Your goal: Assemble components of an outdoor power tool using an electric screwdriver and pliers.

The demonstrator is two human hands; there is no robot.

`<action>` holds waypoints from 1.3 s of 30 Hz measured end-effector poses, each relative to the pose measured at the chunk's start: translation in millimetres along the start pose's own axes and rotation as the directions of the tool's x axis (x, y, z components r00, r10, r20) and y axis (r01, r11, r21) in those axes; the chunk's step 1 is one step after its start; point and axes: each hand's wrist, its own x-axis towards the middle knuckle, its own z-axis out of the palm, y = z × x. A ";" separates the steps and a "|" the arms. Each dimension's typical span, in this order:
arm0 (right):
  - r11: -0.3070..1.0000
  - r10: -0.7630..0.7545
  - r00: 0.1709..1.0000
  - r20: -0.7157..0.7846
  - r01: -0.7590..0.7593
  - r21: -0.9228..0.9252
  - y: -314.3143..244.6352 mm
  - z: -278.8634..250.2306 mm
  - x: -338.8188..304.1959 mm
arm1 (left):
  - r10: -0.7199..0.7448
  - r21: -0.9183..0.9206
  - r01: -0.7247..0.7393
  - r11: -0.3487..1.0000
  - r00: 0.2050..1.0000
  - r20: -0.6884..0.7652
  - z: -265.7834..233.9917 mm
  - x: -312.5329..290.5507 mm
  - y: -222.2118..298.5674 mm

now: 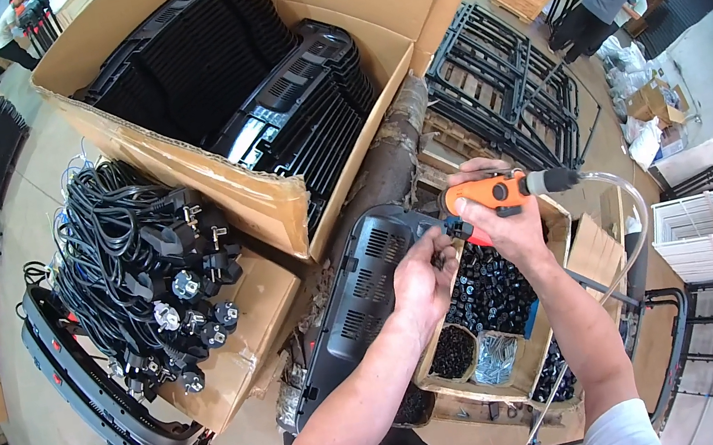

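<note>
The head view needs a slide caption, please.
Right hand grips an orange tool; left hand at a black slotted cover.

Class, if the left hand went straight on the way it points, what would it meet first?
The left hand would probably meet the orange tool in the right hand first, though depth between them is unclear.

Orange hose-fed tool (pixel 476 195), held crosswise; black vented panel (pixel 365 282), slanting, at its left

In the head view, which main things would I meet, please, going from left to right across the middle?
Tangled black power cables → long black plastic cover with vent slots → orange handheld tool → clear flexible hose → stack of thin white frames.
</note>
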 end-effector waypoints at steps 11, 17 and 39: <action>0.986 -0.021 0.995 0.101 0.037 -0.162 18.8 24.6 21.4 | -0.008 0.121 0.000 0.993 0.998 0.062 -36.7 -29.4 12.1; 0.990 0.007 0.995 0.099 0.007 -0.140 15.3 29.4 20.9 | 0.042 0.099 -0.035 0.994 0.997 -0.065 -27.6 -35.7 19.2; 0.999 0.028 0.988 0.154 -0.024 -0.029 -35.4 39.6 -22.4 | 0.053 -0.246 -0.065 0.967 0.997 -0.055 -26.6 -19.6 46.3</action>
